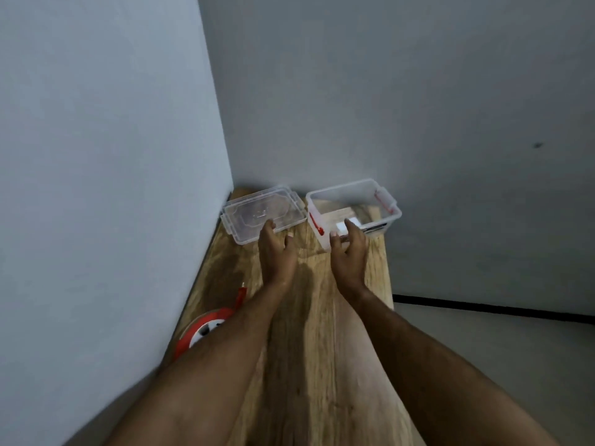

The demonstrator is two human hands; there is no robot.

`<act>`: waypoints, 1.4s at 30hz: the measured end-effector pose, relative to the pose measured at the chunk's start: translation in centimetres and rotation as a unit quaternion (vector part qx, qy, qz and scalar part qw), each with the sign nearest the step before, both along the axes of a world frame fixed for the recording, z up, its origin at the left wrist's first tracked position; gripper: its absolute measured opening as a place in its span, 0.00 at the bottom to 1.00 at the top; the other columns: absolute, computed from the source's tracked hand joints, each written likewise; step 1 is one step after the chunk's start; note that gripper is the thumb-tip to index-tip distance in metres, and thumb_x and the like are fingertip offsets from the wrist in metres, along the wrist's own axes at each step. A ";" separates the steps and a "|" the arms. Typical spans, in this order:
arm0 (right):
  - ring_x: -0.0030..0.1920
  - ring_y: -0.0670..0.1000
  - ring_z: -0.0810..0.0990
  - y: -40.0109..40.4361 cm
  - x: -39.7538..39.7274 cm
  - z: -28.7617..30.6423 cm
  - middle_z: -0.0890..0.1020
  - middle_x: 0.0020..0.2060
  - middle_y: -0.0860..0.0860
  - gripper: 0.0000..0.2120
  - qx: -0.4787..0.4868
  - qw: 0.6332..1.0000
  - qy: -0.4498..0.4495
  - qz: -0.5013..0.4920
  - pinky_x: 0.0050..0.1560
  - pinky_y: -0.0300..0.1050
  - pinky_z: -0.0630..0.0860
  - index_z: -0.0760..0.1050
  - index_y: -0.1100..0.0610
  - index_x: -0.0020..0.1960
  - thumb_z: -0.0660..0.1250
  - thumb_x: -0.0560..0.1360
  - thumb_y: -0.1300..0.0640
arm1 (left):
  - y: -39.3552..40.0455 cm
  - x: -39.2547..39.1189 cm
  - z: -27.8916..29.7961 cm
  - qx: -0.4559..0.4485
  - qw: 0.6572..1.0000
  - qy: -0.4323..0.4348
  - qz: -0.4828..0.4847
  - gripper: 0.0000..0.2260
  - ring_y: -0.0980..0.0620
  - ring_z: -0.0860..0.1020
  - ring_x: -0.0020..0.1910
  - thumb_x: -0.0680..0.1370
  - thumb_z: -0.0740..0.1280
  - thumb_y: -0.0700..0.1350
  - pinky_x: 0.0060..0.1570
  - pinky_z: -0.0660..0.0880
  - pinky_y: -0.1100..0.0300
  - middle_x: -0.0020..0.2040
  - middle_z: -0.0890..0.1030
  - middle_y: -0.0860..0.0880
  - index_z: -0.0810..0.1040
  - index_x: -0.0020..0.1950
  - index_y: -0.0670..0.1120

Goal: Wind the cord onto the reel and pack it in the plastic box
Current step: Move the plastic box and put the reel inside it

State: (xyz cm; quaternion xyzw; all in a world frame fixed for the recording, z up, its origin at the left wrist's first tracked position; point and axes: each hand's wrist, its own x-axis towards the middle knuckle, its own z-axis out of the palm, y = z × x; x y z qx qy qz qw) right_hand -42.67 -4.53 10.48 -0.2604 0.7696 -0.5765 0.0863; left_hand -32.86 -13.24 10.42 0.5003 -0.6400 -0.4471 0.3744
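Nearest, at lower left of frame: red reel [201, 329] flat on the wooden table [322, 349], half hidden behind the left forearm, with red cord wound round it and a red cord end [240, 296] sticking up toward mid-frame just above it.

Further in, mid-frame: left hand [277, 249] stretched forward, fingers loosely apart and relaxed, fingertips at the near edge of the clear lid [262, 214], whether touching or just above cannot be told. Right hand [349, 252] alongside, well apart from the left, fingers spread and slightly bent, tips at the near rim of the plastic box [354, 204], gripping nothing clearly; contact cannot be told.

Farthest, against the grey wall [386, 107] at upper middle: lid lying flat on the left, open box just beside it on the right, red latches on both short ends, something pale and flat inside, not identifiable. Reel well apart from box, outside it.
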 end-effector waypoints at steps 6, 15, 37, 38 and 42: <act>0.71 0.55 0.70 -0.1 -7.3 1.4 0.74 0.67 0.51 0.21 -0.003 0.999 0.031 -0.027 0.70 0.59 0.72 0.72 0.58 0.72 0.66 0.80 0.54 | -0.6 -6.0 0.1 0.037 0.999 0.033 -0.008 0.24 0.47 0.73 0.72 0.83 0.67 0.43 0.61 0.68 0.65 0.74 0.74 0.45 0.66 0.78 0.43; 0.71 0.59 0.69 -1.3 -16.5 -0.8 0.75 0.68 0.61 0.22 0.054 0.996 0.049 -0.057 0.71 0.54 0.69 0.70 0.63 0.73 0.64 0.80 0.57 | -2.5 -10.9 -2.8 0.081 0.995 0.045 0.027 0.22 0.44 0.78 0.66 0.83 0.65 0.51 0.62 0.79 0.44 0.69 0.77 0.45 0.69 0.75 0.45; 0.65 0.56 0.77 -3.6 -19.5 -3.9 0.79 0.64 0.59 0.19 0.056 0.990 -0.033 -0.123 0.64 0.46 0.73 0.72 0.65 0.71 0.64 0.80 0.63 | -5.5 -14.3 -3.6 0.185 0.982 0.044 0.014 0.08 0.45 0.78 0.54 0.83 0.61 0.42 0.50 0.76 0.53 0.56 0.78 0.44 0.71 0.62 0.47; 0.66 0.58 0.77 -3.2 -19.1 -3.7 0.79 0.65 0.59 0.20 0.054 0.989 -0.036 -0.130 0.67 0.50 0.74 0.72 0.65 0.71 0.65 0.80 0.62 | -5.4 -14.1 -3.4 0.183 0.982 0.045 0.009 0.06 0.45 0.78 0.54 0.83 0.61 0.42 0.51 0.77 0.52 0.56 0.78 0.44 0.71 0.60 0.48; 0.60 0.58 0.81 -1.4 -17.1 -2.6 0.82 0.58 0.56 0.16 0.038 0.989 -0.034 -0.142 0.61 0.55 0.79 0.76 0.61 0.65 0.67 0.79 0.59 | -4.6 -12.5 -1.9 0.180 0.983 0.043 -0.011 0.06 0.42 0.81 0.55 0.82 0.61 0.43 0.58 0.81 0.44 0.57 0.81 0.42 0.72 0.58 0.50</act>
